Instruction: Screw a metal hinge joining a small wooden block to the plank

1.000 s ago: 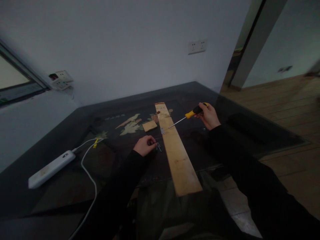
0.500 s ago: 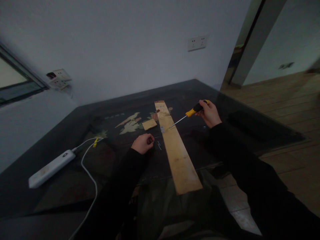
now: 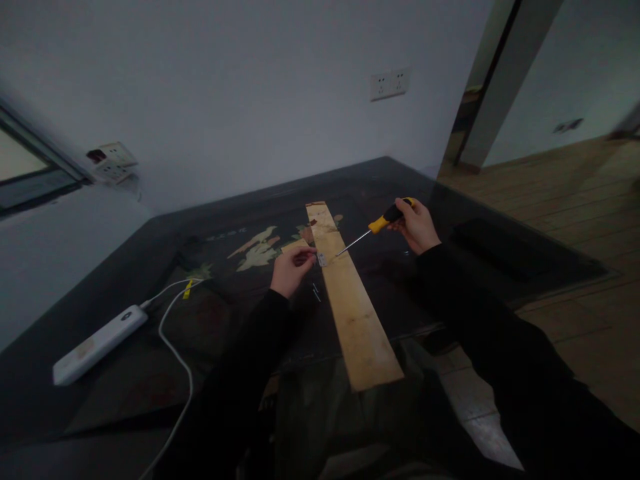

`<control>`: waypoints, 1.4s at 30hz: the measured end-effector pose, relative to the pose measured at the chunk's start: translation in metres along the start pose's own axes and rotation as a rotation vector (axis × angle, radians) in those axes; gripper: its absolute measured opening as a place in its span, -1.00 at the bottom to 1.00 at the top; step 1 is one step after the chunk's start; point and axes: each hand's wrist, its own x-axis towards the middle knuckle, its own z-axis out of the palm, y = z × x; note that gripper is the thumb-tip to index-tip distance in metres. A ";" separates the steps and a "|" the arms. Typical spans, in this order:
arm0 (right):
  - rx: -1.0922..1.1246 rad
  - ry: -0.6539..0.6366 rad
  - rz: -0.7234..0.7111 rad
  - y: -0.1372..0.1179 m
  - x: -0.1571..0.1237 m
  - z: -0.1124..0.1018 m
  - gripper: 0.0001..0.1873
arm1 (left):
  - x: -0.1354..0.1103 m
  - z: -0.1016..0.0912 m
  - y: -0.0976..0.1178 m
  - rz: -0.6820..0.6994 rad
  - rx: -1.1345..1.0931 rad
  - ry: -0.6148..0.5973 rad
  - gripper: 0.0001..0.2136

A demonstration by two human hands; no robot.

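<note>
My right hand [image 3: 417, 227] grips a screwdriver [image 3: 383, 221] by its yellow-and-black handle. The shaft slants down to the left, its tip at a long wooden board [image 3: 357, 313]. On the board's left edge sits a small metal piece [image 3: 322, 259], perhaps a hinge. Beside it, my left hand [image 3: 291, 272] is closed in a pinch on a thin screw, mostly hidden by the fingertips. A few loose screws [image 3: 316, 292] lie on the dark table left of the board. Behind my left hand a small wooden block [image 3: 294, 246] is partly covered.
The board's near end juts past the edge of the dark table [image 3: 280, 333] over my lap. A white power bank [image 3: 100, 343] with a white cable [image 3: 175, 350] lies at the left. Behind the table stands a wall with sockets [image 3: 390, 85].
My left hand has moved forward and right, from beside the loose screws to the small metal piece, with one screw taken up. My right hand and the screwdriver stay nearly in place.
</note>
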 end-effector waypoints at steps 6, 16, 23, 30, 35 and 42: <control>0.004 0.005 -0.011 -0.001 0.000 0.000 -0.70 | 0.011 0.025 -0.002 0.154 0.092 0.141 -0.86; -0.006 0.005 -0.030 -0.002 -0.003 0.001 -0.66 | 0.001 0.024 -0.006 0.287 0.257 0.067 -0.90; -0.023 0.016 -0.033 -0.002 -0.003 0.001 -0.67 | 0.000 0.021 -0.007 0.284 0.328 0.009 -0.90; 0.001 0.004 -0.078 -0.003 -0.002 0.001 -0.64 | 0.000 0.020 -0.009 0.208 0.296 -0.013 -0.89; 0.072 0.004 -0.147 -0.003 -0.010 0.011 -0.66 | -0.001 0.021 -0.009 0.178 0.249 -0.024 -0.87; 0.056 -0.064 -0.199 -0.002 -0.023 0.021 -0.64 | -0.002 0.022 -0.006 0.156 0.216 -0.008 -0.82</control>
